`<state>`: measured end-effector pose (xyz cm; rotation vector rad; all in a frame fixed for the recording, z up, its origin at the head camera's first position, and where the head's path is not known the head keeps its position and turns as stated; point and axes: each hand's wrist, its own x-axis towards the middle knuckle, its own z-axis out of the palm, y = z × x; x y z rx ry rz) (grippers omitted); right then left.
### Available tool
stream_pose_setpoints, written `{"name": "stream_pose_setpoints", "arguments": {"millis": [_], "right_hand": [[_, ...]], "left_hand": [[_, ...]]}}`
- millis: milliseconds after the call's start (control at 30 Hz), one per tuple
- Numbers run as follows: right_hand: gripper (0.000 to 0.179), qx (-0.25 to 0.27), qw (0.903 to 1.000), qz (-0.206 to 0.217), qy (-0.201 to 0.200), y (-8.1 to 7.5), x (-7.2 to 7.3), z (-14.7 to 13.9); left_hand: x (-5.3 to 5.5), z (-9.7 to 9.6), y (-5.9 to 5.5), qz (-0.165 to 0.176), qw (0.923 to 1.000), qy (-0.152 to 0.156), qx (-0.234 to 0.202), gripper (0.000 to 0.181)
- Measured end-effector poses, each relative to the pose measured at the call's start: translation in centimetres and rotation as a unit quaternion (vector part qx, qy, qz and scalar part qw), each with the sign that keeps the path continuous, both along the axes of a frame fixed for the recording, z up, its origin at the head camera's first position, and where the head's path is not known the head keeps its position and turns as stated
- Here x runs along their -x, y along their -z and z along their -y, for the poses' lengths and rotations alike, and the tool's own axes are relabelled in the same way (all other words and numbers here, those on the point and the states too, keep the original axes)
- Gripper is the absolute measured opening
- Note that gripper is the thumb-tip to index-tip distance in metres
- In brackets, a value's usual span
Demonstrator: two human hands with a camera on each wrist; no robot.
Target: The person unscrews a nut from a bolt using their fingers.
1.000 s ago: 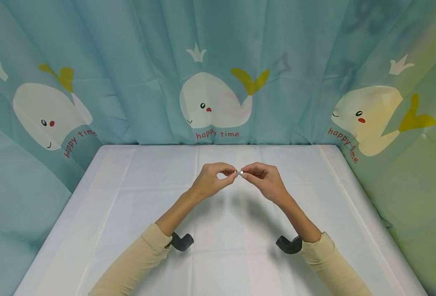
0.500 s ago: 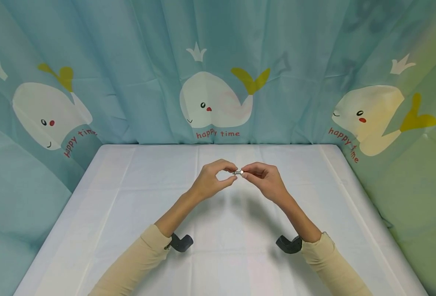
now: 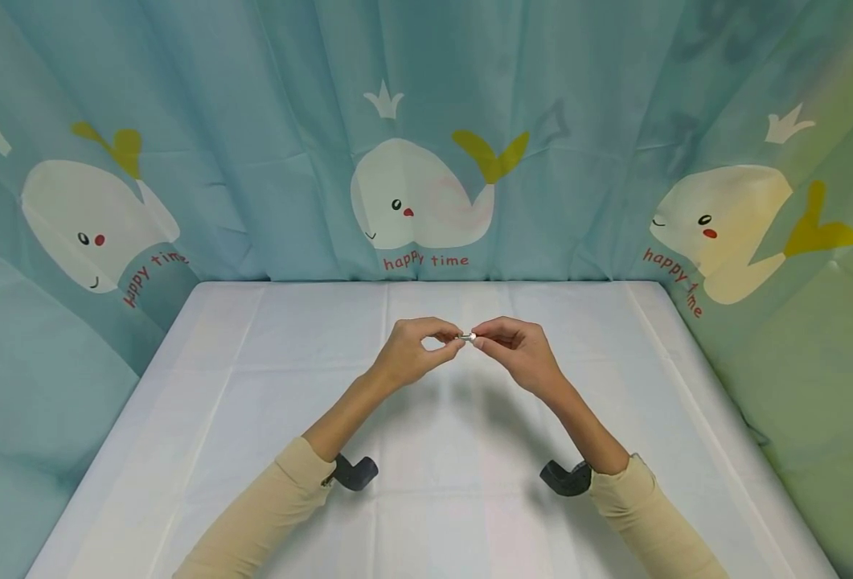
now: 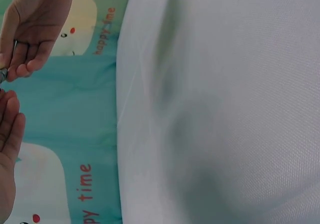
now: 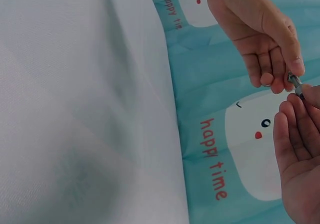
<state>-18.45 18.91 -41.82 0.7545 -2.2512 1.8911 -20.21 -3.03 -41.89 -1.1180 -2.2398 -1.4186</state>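
Observation:
A small silvery bolt [image 3: 467,338] is held level between both hands, above the white table. My left hand [image 3: 410,352] pinches its left end with thumb and fingertip. On the other end, thumb and index finger of my right hand [image 3: 523,354] grip the head. The right wrist view shows the bolt's threaded shank [image 5: 296,82] with what looks like a nut [image 5: 291,77] by the left thumb. In the left wrist view only a sliver of the bolt [image 4: 3,75] shows at the edge; fingers hide the rest.
A white cloth [image 3: 455,515] covers the table below the hands. Blue-green curtains [image 3: 289,201] printed with whales hang behind and at both sides. A black curved piece is at each wrist, on the left [image 3: 356,474] and on the right [image 3: 566,478].
Half a second ago the left thumb and finger were spread off the bolt's left end; now they pinch it again, as one second ago. The right hand stays in place.

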Motion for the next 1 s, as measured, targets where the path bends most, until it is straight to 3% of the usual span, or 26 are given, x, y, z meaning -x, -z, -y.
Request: {"name": "stream_pose_setpoints", "arguments": {"millis": [200, 333, 567, 1000], "right_hand": [[0.012, -0.002, 1.0000, 0.001, 0.001, -0.13, -0.01, -0.06], [0.013, -0.002, 1.0000, 0.003, 0.002, -0.17, -0.01, -0.09], [0.012, -0.004, 1.0000, 0.006, 0.003, -0.06, 0.00, -0.10], [0.013, 0.001, 0.9999, 0.014, 0.001, 0.00, -0.06, -0.07]], "left_hand": [[-0.07, 0.04, 0.00, 0.014, 0.9998, -0.002, -0.010, 0.019], [0.00, -0.01, 0.25, 0.005, 0.9998, 0.001, -0.018, 0.026], [0.05, -0.10, 0.16, -0.031, 0.9994, 0.003, -0.011, 0.018], [-0.03, -0.02, 0.14, -0.029, 0.9993, -0.015, 0.017, 0.009]]}}
